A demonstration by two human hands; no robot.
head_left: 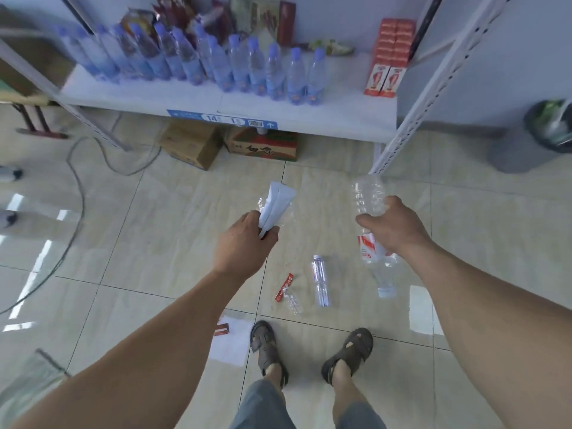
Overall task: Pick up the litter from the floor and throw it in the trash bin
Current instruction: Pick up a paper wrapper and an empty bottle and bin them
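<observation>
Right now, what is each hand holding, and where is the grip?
Left hand pinches white paper and clear wrapper at the lower end. Right hand grips a clear plastic bottle around its middle.

left hand (244, 239): white wrapper (275, 205) | right hand (393, 227): 2 bottles (368, 196)

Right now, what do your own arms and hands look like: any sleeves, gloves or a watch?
Both arms are bare up to the frame edge: no sleeves, gloves, watch or rings show. The left hand and right hand carry no markings. Lower down I wear grey shorts and dark sandals.
</observation>
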